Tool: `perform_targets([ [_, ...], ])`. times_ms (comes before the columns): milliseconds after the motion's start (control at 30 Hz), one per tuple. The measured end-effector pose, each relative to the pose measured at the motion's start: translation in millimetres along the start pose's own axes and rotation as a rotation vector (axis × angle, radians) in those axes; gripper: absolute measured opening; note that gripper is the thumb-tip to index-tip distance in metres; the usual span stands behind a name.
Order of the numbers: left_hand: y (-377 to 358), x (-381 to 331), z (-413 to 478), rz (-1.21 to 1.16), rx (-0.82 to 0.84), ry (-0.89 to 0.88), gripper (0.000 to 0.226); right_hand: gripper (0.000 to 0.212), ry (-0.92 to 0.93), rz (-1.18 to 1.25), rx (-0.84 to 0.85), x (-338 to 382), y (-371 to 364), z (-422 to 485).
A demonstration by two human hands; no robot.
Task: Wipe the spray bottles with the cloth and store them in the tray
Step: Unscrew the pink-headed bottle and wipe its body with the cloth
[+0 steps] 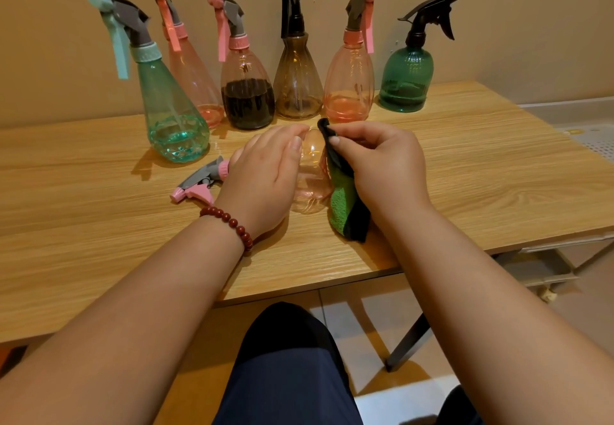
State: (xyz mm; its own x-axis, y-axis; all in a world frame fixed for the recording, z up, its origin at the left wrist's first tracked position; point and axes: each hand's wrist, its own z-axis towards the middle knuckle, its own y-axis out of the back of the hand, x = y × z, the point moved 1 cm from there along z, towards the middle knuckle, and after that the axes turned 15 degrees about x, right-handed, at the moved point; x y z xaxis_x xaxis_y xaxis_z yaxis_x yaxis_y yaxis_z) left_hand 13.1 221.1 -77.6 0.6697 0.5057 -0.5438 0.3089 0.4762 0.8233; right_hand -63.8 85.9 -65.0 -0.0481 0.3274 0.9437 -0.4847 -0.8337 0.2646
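Left hand: the left hand (265, 175) lies over the pink-tinted bottle (310, 178), fingers curled round its body, holding it on its side on the table (465, 175).
Right hand: the right hand (382, 165) pinches the cloth (345, 201) between thumb and fingers and presses it against the bottle's right flank.
Task's thing: the held bottle lies at the near middle of the table, its trigger head (202, 182) pointing left; 6 more bottles stand in a row by the wall.
Risk 1: the round body could roll out from under the palm if the cloth pushes sideways harder than the left hand holds.
Risk 2: a wide stroke could knock the dark-filled bottle (247, 92) or the pink ribbed bottle (349, 85), both just behind the hands; such tall shapes probably topple easily.
Risk 3: the trigger head lies away from the cloth and may go unwiped.
Held bottle: looks empty.
Dark-filled bottle: roughly half full of dark liquid.
Teal bottle (169, 108): seemingly a little clear liquid at the base.
Green bottle (407, 78): contents unclear through the tint.
Tray: a white perforated surface (591, 138) at the right edge may be it; I cannot tell.
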Motion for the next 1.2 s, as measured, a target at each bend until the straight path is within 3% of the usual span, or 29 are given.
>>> perform_targets([
  [233,1,2,1,0.004,0.007,-0.011,0.058,0.009,-0.179,-0.159,0.078,-6,6,9],
  [400,0,3,1,0.017,0.004,-0.001,0.059,0.016,-0.055,-0.074,0.018,4,0,7],
  [700,1,2,2,0.009,0.016,0.004,0.048,0.028,0.040,-0.007,0.088,3,-3,-23],
  [967,1,2,1,0.010,0.009,-0.008,0.055,0.033,0.132,0.028,0.137,2,-7,-33],
  [1200,3,1,1,0.007,0.016,-0.002,0.058,0.033,0.097,-0.032,0.197,-8,-3,-45],
])
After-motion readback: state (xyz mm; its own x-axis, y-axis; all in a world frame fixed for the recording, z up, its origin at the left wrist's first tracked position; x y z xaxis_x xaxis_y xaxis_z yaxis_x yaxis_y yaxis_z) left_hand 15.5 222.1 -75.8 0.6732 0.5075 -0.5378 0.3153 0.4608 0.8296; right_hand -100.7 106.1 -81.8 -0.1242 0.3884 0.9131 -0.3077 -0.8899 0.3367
